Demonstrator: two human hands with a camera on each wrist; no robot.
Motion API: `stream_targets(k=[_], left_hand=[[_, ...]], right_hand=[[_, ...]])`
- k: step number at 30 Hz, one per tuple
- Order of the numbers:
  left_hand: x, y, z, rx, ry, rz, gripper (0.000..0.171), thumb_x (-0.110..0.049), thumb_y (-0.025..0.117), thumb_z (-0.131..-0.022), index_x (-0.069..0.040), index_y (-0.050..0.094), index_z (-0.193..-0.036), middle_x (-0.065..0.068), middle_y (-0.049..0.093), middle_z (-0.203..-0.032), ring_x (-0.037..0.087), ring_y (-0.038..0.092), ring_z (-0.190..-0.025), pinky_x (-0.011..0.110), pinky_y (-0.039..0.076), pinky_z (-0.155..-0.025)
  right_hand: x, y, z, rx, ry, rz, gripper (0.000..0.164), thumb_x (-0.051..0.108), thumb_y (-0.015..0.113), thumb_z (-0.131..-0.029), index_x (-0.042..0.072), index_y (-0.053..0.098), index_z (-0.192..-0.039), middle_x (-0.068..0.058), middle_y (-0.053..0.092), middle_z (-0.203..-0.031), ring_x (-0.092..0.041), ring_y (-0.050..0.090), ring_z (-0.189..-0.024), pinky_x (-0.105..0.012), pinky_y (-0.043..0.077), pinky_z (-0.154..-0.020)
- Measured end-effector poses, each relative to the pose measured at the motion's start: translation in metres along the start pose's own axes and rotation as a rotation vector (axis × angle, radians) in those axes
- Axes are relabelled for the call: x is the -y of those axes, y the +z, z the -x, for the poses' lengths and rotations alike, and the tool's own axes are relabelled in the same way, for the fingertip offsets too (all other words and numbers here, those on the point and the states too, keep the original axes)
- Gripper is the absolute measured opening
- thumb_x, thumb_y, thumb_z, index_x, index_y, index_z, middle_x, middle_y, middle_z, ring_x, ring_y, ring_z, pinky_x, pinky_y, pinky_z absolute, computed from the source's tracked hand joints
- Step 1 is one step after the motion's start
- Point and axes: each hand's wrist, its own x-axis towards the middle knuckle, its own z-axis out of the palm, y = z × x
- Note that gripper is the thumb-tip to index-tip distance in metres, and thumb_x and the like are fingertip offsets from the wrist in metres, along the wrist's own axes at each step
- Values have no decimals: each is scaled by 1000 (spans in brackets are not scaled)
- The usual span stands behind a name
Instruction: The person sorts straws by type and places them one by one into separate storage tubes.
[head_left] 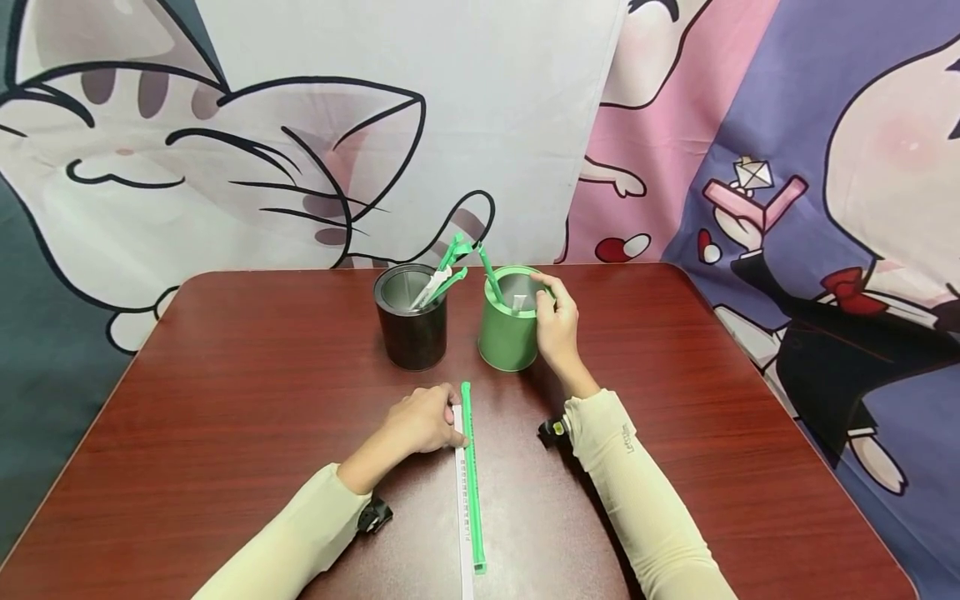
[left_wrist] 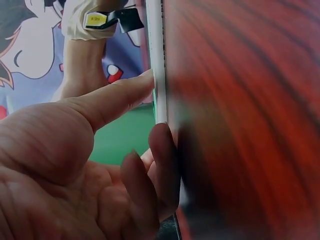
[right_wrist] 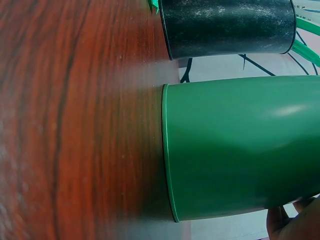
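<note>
A long, narrow white strip with printed marks lies beside a green strip on the table. My left hand holds the white strip near its far end; in the left wrist view the thumb meets its side and the curled fingers are at its tip. My right hand grips the upper right side of an upright green cup, fingertips at the rim. Inside that cup stand a green stick and a short pale piece. In the right wrist view the cup hides most of the right hand.
A black cup stands left of the green cup, with several green and white slim items leaning out of it. Both cups are near the far edge of the brown table. Cartoon-printed cloth hangs behind the table.
</note>
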Motion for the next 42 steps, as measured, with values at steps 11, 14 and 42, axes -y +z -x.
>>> stream_targets(k=[11, 14, 42], left_hand=[[1, 0, 1, -65, 14, -23, 40, -19, 84, -68, -19, 65, -104, -10, 57, -77, 18, 59, -75, 41, 48, -67], [1, -1, 1, -75, 20, -28, 39, -16, 84, -68, -17, 65, -103, -9, 60, -75, 21, 62, -76, 43, 50, -69], [-16, -85, 43, -221, 303, 397, 16, -13, 75, -86, -12, 69, -100, -3, 67, -78, 14, 60, -63, 31, 49, -61]], right_hand=[[2, 1, 0, 0, -29, 2, 30, -7, 45, -95, -12, 64, -118, -27, 64, -120, -26, 54, -97, -19, 38, -81], [1, 1, 0, -5, -25, 2, 30, -7, 45, -95, -12, 64, -118, -27, 64, -119, -24, 54, -96, -19, 38, -80], [0, 0, 1, -3, -22, 11, 30, -5, 46, -95, -10, 64, -119, -25, 65, -119, -20, 50, -92, -20, 37, -79]])
